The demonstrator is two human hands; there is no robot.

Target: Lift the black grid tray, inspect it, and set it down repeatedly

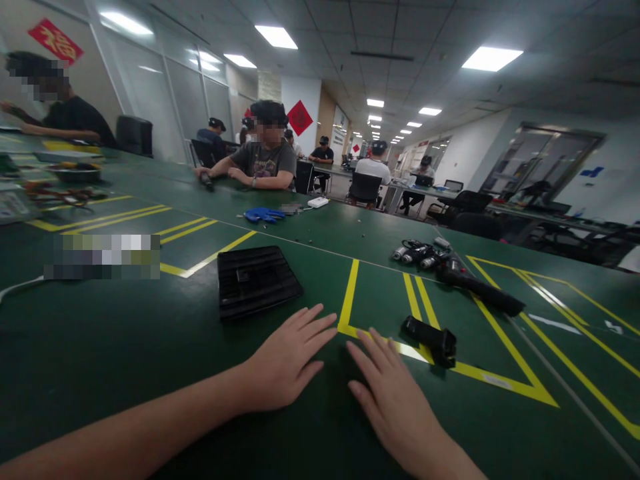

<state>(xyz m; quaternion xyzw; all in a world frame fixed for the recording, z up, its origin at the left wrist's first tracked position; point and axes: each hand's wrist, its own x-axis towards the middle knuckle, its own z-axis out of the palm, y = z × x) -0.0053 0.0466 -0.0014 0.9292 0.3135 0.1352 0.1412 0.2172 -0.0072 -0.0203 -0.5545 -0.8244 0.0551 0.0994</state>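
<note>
My left hand (pixel 287 360) lies flat on the green table (pixel 125 347) with its fingers stretched out, holding nothing. My right hand (pixel 395 393) rests flat beside it, fingers extended and empty. A short black cylindrical part (pixel 431 340) lies just beyond the right hand's fingertips, on a yellow line. A black ribbed tray (pixel 255 280) sits a little ahead of the left hand. Farther right lies a long black flashlight-like tube (pixel 480 288).
Several small cylindrical parts (pixel 420 253) are clustered at the middle right. Blue gloves (pixel 263 215) and a white box (pixel 318 202) lie farther back. A person (pixel 265 160) sits across the table; another person (pixel 60 113) sits at far left beside a bowl (pixel 75 173). Yellow tape marks the table.
</note>
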